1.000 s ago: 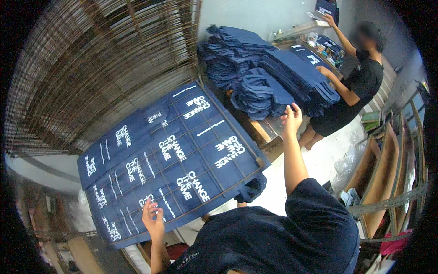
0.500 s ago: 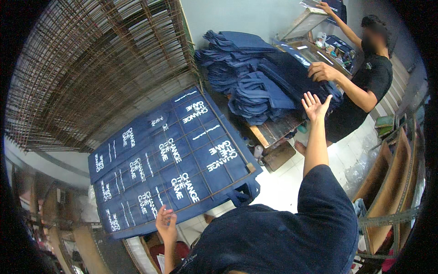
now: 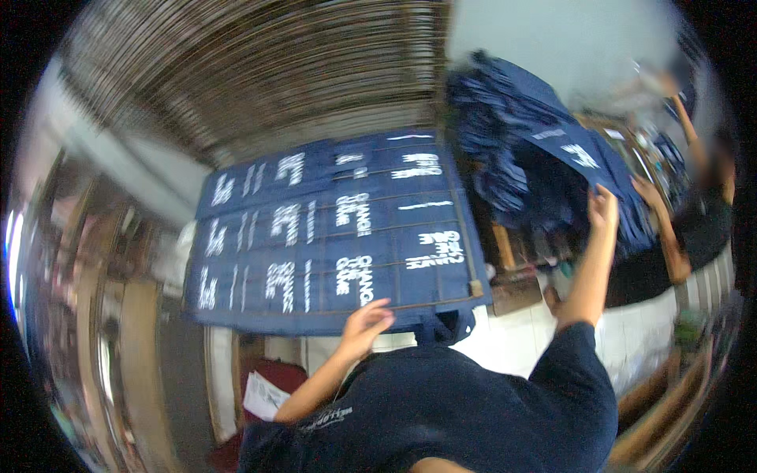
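Grip of the right hand (image 3: 603, 210) seems to meet the edge of a printed navy bag (image 3: 569, 147), though blur hides whether it clamps. That bag is above the navy pile (image 3: 490, 118); sagging, it could smear any damp print. The empty left hand (image 3: 366, 326), fingers apart, could catch the wire rack (image 3: 475, 288) just beside it.

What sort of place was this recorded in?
Probably a small fabric-printing workshop: navy bags with white print lie spread on a wire rack, more wire racks stand raised behind, and a big heap of navy fabric sits alongside.
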Tool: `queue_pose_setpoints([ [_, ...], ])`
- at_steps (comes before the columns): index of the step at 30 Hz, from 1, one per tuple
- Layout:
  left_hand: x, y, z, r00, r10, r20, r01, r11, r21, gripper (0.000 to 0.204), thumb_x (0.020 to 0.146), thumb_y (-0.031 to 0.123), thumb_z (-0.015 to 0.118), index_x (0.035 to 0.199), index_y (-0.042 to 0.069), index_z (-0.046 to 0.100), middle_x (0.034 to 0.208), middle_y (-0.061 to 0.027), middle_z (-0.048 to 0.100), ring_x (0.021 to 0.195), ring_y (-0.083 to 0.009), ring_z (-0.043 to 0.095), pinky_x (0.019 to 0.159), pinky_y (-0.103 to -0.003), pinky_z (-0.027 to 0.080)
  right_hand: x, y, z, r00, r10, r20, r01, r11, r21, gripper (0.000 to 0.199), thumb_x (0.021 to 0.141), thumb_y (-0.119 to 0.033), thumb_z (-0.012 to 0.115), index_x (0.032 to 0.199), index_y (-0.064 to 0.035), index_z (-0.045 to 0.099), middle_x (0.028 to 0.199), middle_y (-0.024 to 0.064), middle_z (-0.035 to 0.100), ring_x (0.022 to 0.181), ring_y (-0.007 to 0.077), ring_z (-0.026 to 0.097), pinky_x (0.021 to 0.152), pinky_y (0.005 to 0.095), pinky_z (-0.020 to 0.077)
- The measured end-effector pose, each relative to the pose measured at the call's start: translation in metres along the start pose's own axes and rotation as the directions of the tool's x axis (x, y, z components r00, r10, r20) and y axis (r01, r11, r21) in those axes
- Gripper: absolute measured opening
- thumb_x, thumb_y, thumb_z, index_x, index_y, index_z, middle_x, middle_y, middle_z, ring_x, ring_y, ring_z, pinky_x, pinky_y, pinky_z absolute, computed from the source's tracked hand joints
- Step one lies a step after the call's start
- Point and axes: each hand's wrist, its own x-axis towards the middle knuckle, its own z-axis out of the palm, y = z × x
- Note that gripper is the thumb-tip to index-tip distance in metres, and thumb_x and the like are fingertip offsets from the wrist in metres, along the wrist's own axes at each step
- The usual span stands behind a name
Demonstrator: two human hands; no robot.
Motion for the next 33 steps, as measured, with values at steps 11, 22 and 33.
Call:
queue_pose_setpoints([
  [11, 0.066, 0.054, -0.001, 0.880, 0.072, 0.470, 0.455, 0.160, -0.876, 0.102, 0.065, 0.086, 0.035, 0.132, 0.010, 0.039, 0.139, -0.0204, 0.036, 0.127, -0.0404, 0.035, 0.096, -0.057, 0.035, -0.302, 0.002, 0.161, 0.925, 0.149, 0.350, -0.045, 0.956, -0.289, 0.020, 0.075, -0.006, 0.062, 0.094, -0.0071, 0.057, 0.095, 0.0035, 0.057, 0.091, 0.0166, 0.054, 0.074, 0.0334, 0.0451],
  [22, 0.043, 0.059, -0.117, 0.952, -0.290, 0.101, 0.245, 0.518, -0.819, 0.047, 0.086, 0.035, 0.060, 0.120, 0.010, 0.041, 0.118, -0.0135, 0.052, 0.092, -0.0212, 0.062, 0.061, -0.026, 0.049, -0.355, 0.090, 0.231, 0.811, 0.479, 0.336, -0.205, 0.770, -0.604, 0.038, 0.066, 0.002, 0.057, 0.103, -0.0038, 0.051, 0.095, 0.0072, 0.056, 0.087, 0.0235, 0.058, 0.081, 0.0393, 0.0487],
  [33, 0.111, 0.099, -0.161, 0.954, 0.026, -0.300, -0.245, 0.648, -0.722, 0.043, 0.082, 0.004, 0.063, 0.122, 0.010, 0.051, 0.095, 0.0003, 0.061, 0.078, -0.0059, 0.056, 0.060, -0.019, 0.046, -0.331, 0.075, 0.315, 0.806, 0.177, 0.565, 0.204, 0.813, -0.546, 0.024, 0.068, -0.003, 0.066, 0.079, -0.0073, 0.045, 0.083, 0.0050, 0.049, 0.078, 0.0182, 0.052, 0.073, 0.0301, 0.0464],
])
